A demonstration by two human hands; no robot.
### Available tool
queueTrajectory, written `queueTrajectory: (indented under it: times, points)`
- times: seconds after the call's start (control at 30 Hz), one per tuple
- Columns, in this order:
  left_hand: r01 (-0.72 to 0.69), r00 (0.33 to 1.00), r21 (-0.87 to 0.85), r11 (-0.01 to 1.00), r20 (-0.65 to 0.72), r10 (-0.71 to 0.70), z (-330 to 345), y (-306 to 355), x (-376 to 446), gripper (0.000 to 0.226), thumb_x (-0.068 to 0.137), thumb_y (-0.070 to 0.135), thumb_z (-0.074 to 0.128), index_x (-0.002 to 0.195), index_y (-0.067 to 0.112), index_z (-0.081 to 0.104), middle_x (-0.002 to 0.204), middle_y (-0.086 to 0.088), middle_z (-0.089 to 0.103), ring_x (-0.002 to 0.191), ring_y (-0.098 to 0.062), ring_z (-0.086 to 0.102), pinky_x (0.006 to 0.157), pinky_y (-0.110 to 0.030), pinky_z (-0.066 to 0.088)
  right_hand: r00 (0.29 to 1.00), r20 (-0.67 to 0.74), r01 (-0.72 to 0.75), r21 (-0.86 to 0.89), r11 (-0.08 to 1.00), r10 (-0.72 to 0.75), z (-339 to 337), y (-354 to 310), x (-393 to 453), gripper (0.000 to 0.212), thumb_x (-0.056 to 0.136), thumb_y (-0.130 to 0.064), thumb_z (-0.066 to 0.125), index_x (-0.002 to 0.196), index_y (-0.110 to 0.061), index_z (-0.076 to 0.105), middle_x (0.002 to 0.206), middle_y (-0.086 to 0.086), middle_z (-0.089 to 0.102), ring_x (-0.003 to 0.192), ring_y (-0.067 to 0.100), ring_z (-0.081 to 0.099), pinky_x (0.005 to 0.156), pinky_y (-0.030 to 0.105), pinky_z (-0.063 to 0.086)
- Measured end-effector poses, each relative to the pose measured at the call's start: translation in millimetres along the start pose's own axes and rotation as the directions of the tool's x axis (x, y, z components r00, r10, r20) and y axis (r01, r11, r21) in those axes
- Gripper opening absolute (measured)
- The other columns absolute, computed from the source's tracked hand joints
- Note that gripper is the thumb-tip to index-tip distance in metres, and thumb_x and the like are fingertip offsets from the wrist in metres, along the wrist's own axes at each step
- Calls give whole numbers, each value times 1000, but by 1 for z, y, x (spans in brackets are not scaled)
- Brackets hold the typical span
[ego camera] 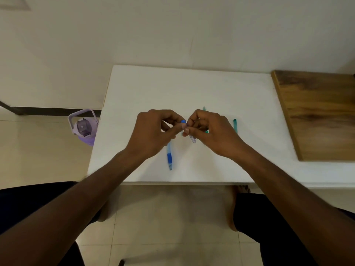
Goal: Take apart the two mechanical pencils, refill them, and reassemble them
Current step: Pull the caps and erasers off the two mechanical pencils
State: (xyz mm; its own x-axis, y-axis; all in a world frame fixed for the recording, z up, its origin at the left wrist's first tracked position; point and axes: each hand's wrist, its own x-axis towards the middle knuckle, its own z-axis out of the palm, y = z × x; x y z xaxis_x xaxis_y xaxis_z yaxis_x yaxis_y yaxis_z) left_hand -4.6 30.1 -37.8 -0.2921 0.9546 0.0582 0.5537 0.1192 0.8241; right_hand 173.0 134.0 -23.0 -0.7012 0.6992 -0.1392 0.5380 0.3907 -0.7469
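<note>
Head view, left to right. Purple water bottle (83, 127) on the tiled floor (38, 150), just beside the left edge of the white tabletop (192, 87). Left hand (153, 133) raised over the tabletop, fingers curled, pinching a small blue cap (183, 121) at the fingertips. Blue pencil barrel (169, 158) flat on the tabletop below that hand, tip toward the near edge, upper end hidden under the hand. Right hand (211, 131) close against the left, fingertips almost touching, thumb and fingers pinching a clear tube (192, 139) slanting down out of the grip. Green pencil part (204, 108) poking out beyond the right hand's knuckles, mostly hidden. Another green piece (235, 126) lying on the tabletop just right of that hand. Wooden board (318, 116) on the far right, its edge over the tabletop.
</note>
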Motion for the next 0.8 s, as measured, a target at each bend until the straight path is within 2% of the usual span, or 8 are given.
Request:
queueTrajectory:
  times: [0.17,0.23,0.37,0.43,0.5,0.57,0.63,0.8]
  points:
    - [-17,996,-88,996,-92,9,-7,-1,-4,7,91,42,80,96,37,79,88,22,76,81,0,73,60,-9,54,999,11,45,28,999,-45,4,0,2,14,96,-34,74,105,-23,70,84,-27,71,79,-14,68,64,0,47]
    - [-21,991,-102,995,-132,7,-7,1,-7,10,90,41,80,98,35,80,90,21,77,84,-1,74,61,-12,58,998,15,57,34,998,-57,3,0,2,13,96,-34,75,103,-24,70,83,-24,72,79,-8,70,65,3,49]
    - [37,964,-215,976,-248,-91,-20,4,0,21,91,40,80,107,27,83,95,17,80,88,-4,76,53,-20,60,999,7,37,-32,999,-37,-6,4,-2,16,94,-34,78,91,-20,70,78,-15,72,72,5,69,72,15,53]
    - [55,986,-70,996,-154,-66,-25,1,5,21,89,42,81,104,28,84,94,18,80,83,0,75,58,-18,61,996,-87,-24,90,996,32,-16,5,-1,15,95,-31,77,92,-16,71,84,-9,79,77,7,75,70,17,56]
    - [40,999,159,986,24,-45,-16,-3,3,20,91,41,79,105,29,85,96,14,81,77,0,72,71,-17,60,980,-160,-77,237,968,117,-26,4,2,10,97,-26,75,93,-18,71,90,-9,82,80,7,77,63,16,55]
    - [24,983,371,928,158,-89,3,-2,-3,23,94,44,74,109,30,84,100,12,81,78,-5,69,73,-25,57,969,-182,-105,306,946,166,-32,3,4,9,97,-27,74,93,-19,70,91,-11,82,82,8,77,59,15,54]
    - [13,970,502,865,204,-133,19,1,-7,27,95,47,71,113,30,82,103,11,80,83,-11,68,70,-27,52,965,-177,-128,327,936,194,-31,2,4,11,97,-30,74,94,-19,70,92,-10,82,82,8,77,59,15,54]
    - [90,955,608,789,173,-242,29,9,0,32,90,57,73,105,29,80,97,10,77,85,-14,67,69,-29,46,964,-140,-162,359,919,224,-26,3,4,12,98,-30,73,95,-20,69,93,-10,83,82,7,78,61,16,55]
